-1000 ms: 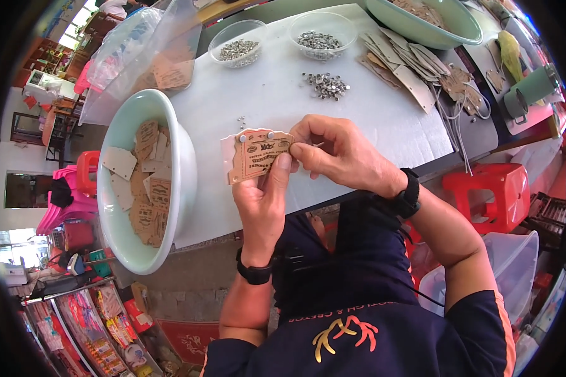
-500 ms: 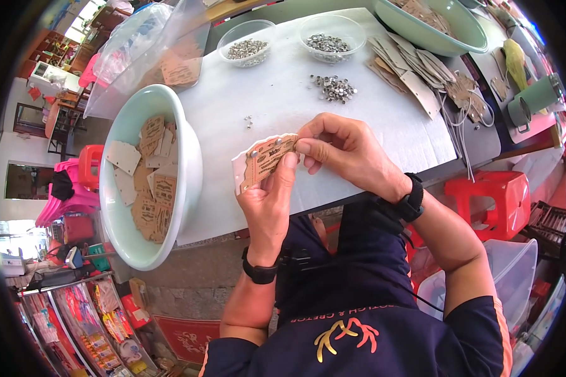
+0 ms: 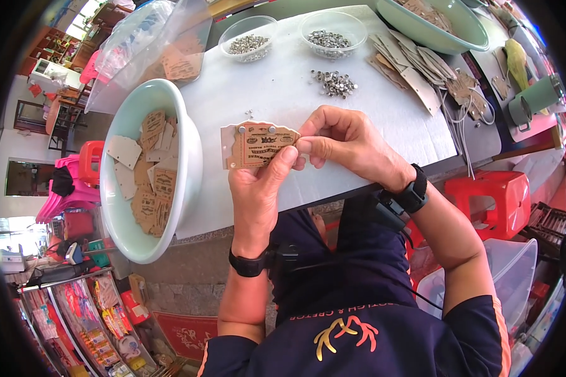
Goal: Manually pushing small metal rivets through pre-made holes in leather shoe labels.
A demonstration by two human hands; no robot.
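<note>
One card [image 3: 264,146] shows in the head view between the left hand [image 3: 256,195] and the right hand [image 3: 352,147], raised over the near part of the tabletop [image 3: 415,125]. It is brown and printed, with a wavy far edge; a pale backing [image 3: 227,139] sticks out past its left side. Two round studs [image 3: 242,129] sit along its far edge. The left hand grips it from the near side, thumb flat on the printed face, the other fingers hidden beneath. The right hand pinches narrowly at the card's right edge, thumb against forefinger; whether something small is also between those tips, I cannot tell. Each wrist wears a black band [image 3: 248,264].

Just beyond the card lie a few loose bits [image 3: 249,115]. Farther off are a heap of metal caps [image 3: 336,84] and two clear tubs [image 3: 359,44] of small metal pieces. A pale green basin [image 3: 191,163] of brown and pale cards stands left of the hands; another basin [image 3: 431,36] is at the far right. Near that one, a spread of pale cards [image 3: 415,72] lies right of the caps, with grey cords [image 3: 463,147] hanging over the edge and a green mug [image 3: 538,97] farther right.
</note>
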